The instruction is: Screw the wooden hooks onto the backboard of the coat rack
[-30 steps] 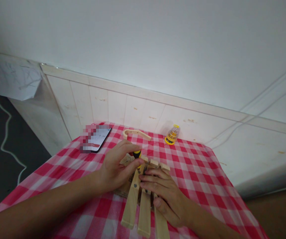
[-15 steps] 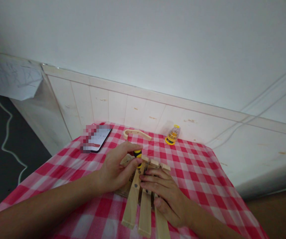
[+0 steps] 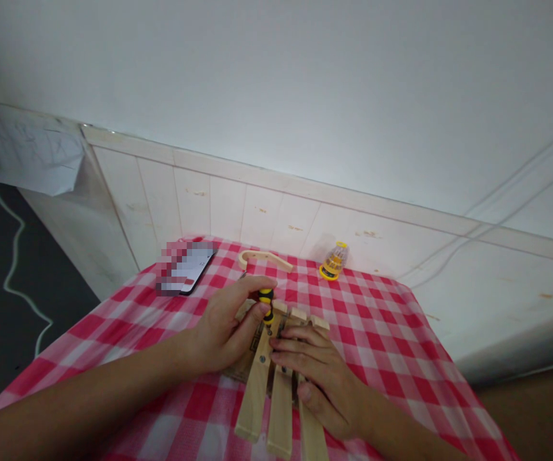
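Note:
My left hand [image 3: 225,326] is closed on a small yellow and black screwdriver [image 3: 267,306], thumb and fingers around its handle. The screwdriver stands nearly upright, its lower end at a screw on the leftmost wooden slat [image 3: 253,403]. A second dark screw [image 3: 263,359] sits lower on that slat. My right hand [image 3: 324,378] lies open across the middle slat [image 3: 280,416] and the right slat [image 3: 313,432], fingers flat on the wood and fingertips near the left slat. Beneath the slats is a darker wooden piece [image 3: 235,368], mostly covered by my hands.
Behind my hands lies a curved wooden piece [image 3: 266,258]. A yellow, clear-topped bit holder [image 3: 334,261] stands near the panelled wall [image 3: 266,211]. At the back left a phone [image 3: 192,269] rests on the red-and-white checked cloth [image 3: 391,346]. A white cable [image 3: 14,256] hangs at far left.
My left fingers have shifted slightly on the screwdriver handle, leaving more of it showing. The slats and my right hand stay in place.

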Demonstrator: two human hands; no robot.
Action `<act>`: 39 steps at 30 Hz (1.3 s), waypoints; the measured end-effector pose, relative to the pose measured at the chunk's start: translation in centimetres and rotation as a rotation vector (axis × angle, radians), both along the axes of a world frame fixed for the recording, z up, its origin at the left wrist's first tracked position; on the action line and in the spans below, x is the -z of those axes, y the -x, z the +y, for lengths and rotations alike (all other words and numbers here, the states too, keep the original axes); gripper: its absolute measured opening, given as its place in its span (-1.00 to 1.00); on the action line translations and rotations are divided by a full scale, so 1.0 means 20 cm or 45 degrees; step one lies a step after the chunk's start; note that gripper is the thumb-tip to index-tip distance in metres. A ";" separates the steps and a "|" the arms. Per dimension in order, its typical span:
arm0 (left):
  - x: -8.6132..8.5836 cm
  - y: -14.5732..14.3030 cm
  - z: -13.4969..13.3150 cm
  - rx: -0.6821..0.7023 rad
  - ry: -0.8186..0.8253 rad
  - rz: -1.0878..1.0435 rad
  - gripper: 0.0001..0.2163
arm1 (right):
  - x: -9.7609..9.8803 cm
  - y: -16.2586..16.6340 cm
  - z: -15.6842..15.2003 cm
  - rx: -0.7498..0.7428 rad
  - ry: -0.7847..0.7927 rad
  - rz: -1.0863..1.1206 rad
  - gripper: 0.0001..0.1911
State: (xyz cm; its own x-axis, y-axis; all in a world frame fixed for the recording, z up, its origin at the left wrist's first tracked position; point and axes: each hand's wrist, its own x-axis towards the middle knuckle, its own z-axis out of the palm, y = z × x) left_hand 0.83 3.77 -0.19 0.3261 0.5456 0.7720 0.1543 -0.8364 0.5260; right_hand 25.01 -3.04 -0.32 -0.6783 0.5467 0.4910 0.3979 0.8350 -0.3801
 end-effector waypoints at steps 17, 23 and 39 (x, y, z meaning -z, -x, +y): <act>-0.07 -0.03 0.00 -0.040 -0.200 -0.031 -0.79 | 0.00 0.00 0.00 0.003 0.025 -0.017 -0.57; -0.08 -0.03 -0.01 -0.010 -0.180 -0.050 -0.78 | -0.01 0.00 0.00 0.005 0.031 -0.011 -0.56; -0.09 -0.01 -0.01 0.101 -0.109 -0.048 -0.77 | 0.00 -0.01 0.00 0.011 0.003 -0.042 -0.60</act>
